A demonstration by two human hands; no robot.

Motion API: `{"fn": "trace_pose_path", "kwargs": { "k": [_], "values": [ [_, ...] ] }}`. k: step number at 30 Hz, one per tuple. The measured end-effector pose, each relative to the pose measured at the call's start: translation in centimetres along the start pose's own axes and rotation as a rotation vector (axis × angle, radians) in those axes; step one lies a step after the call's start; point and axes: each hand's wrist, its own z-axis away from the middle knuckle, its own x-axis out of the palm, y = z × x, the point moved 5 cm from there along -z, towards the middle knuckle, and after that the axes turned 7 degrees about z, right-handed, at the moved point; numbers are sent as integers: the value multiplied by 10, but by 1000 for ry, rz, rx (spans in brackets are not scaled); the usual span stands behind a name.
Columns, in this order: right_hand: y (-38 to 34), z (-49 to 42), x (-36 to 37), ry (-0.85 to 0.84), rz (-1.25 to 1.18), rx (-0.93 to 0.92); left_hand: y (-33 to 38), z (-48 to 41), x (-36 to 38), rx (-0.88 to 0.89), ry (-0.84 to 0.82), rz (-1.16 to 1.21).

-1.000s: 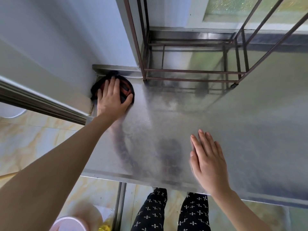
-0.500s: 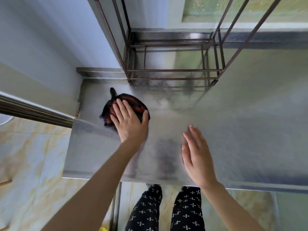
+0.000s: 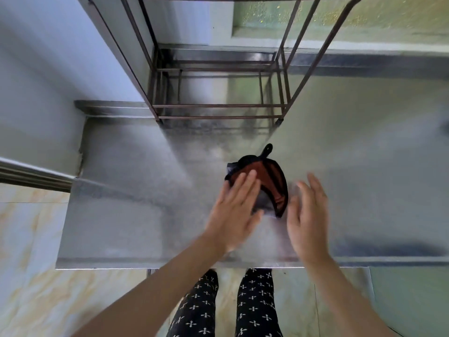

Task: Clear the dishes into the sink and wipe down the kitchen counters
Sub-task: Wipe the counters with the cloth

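A brushed steel counter [image 3: 121, 215] runs across a small kitchen corner, its sheen dull and streaked, with a pale wall on the left and a raised steel lip along the back.

The left hand [image 3: 233, 212] lies flat on the near left part of a cloth [image 3: 269, 181], fingers straight and close together, pressing down on it and not curled round it. The hand is blurred with movement, so exactly how much of the palm bears on the cloth I cannot say. The right hand [image 3: 307, 215] is spread open too, fingers straight and pointing away from the body, just beside the cloth's right edge. Whether it touches the cloth or the steel is not clear.

The cloth is a bunched black and rust-red rag with a small black loop sticking out at its far end. It sits on the counter about midway across, nearer the front edge than the back lip.

Beyond it stands a bare metal rack [image 3: 218, 105] of thin brown bars, its feet on the counter and its back against the rear lip. Behind the rack is a frosted window [image 3: 340, 13]. A steel rail [image 3: 34, 176] comes in from the left and meets the counter's end. Below the front edge are cream marbled floor tiles [image 3: 31, 239] and the person's legs [image 3: 255, 307] in black trousers with small white crosses.
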Motion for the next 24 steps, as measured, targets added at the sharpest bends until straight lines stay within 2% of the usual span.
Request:
{"fn": "trace_pose_path", "kwargs": {
  "k": [3,5,6,8,9,14,18,21,24],
  "values": [
    [-61,-16,38,-189,78,-117,-66,42,-20,-308,140,-29],
    [-92,-11,68,-327,193,-147,-101,65,-28,-484,154,36],
    [-99,-8,79,-360,248,-184,-109,72,-29,-507,140,48],
    [-89,-15,87,-381,326,-252,-111,74,-28,-484,126,50],
    [-73,-26,84,-380,346,-227,-111,72,-24,-475,127,56],
    [34,-61,49,-313,464,235,-110,66,-15,-505,140,33],
    [40,-29,37,-281,421,467,-113,67,-13,-508,114,20],
    [-8,3,54,-291,414,389,-111,68,-18,-478,103,66],
    [-77,30,76,-301,372,117,-112,83,-27,-469,174,131]
  ]
}}
